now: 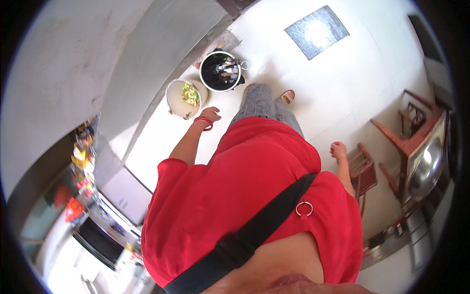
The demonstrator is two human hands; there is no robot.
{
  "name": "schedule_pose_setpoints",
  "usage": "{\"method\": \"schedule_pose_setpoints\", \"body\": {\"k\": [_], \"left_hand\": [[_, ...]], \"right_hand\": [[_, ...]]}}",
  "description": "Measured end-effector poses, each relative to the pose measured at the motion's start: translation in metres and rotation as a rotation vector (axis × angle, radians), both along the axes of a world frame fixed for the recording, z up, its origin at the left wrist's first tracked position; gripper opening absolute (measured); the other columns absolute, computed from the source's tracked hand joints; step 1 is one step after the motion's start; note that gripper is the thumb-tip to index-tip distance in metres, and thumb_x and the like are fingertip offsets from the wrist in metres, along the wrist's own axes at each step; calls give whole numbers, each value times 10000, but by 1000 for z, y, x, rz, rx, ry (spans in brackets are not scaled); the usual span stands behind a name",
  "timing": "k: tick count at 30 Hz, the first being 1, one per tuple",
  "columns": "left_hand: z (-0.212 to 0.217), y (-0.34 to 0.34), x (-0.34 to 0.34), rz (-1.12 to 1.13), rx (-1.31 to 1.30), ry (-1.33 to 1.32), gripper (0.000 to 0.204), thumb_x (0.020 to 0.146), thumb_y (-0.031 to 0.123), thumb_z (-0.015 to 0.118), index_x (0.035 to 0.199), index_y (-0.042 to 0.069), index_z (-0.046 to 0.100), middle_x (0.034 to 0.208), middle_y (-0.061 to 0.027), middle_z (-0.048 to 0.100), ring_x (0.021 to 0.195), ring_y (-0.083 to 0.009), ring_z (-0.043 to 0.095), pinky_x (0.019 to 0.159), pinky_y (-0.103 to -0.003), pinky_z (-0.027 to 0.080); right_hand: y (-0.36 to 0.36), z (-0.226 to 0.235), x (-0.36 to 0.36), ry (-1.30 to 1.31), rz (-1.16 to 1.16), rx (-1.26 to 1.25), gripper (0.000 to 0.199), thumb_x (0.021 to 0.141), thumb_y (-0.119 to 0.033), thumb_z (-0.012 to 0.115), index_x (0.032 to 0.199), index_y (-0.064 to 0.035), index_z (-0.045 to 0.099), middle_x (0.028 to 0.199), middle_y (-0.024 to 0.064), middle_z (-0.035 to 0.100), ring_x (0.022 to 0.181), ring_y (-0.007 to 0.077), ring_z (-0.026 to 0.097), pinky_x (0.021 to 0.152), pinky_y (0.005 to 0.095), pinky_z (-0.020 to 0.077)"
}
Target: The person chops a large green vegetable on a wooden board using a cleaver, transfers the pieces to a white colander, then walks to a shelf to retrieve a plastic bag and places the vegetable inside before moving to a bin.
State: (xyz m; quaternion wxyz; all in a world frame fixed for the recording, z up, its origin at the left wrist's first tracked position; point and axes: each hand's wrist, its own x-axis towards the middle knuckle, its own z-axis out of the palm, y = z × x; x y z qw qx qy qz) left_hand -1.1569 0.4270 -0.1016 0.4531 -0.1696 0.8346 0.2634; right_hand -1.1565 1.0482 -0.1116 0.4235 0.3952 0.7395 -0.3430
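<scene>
My left hand (pixel 210 114), with a red bangle (pixel 205 122) at the wrist, hangs beside my thigh with loosely bent fingers and nothing in it. Just beyond it stands a pale bucket (pixel 175 99) with yellow-green and reddish scraps (pixel 191 94) inside. A bin with a white rim and dark inside (pixel 208 73) stands against that bucket; whitish pieces show in it. My right hand (pixel 338 150) hangs away from my body on the other side, fingers curled in and holding nothing I can see. A small reddish-brown wooden stool (pixel 364 174) is nearest to it.
A wall (pixel 161 44) runs along the left behind the two containers. At the right stands a wooden table (pixel 413 142) bearing a shiny metal bowl (pixel 427 169). A grey mat (pixel 318 32) lies on the pale floor ahead. A counter with colourful goods (pixel 83 161) is at the left.
</scene>
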Motion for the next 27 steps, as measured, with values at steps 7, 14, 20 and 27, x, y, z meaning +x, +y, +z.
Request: {"method": "schedule_pose_setpoints", "body": {"k": [7,14,20,27], "left_hand": [[-18,63,29,186,30,-109,450,667,278,657,1067,79,607,976,-125,642,912,-260,604,835,-335,469],[-61,54,-26,438,27,81,438,660,288,681,1031,67,602,933,-138,643,886,-282,610,818,-344,478],[-20,61,-86,919,80,297,340,746,183,677,1048,48,598,850,-72,643,775,-147,595,734,-266,474],[-55,160,-42,968,-57,206,344,704,252,657,1004,88,620,868,-118,656,837,-233,627,778,-327,488]], "right_hand": [[14,15,-191,150,-41,-17,153,798,-107,525,938,-52,557,675,24,542,540,99,523,424,230,421],[-118,18,-288,129,532,-259,230,803,-167,565,993,-39,572,766,58,603,627,124,578,510,250,471],[-162,25,-309,415,1021,-258,240,820,-189,571,993,-23,584,755,67,625,619,126,591,532,260,472],[-77,20,-340,475,853,-40,258,825,-232,549,928,-2,603,731,94,626,619,153,579,594,292,472]]}}
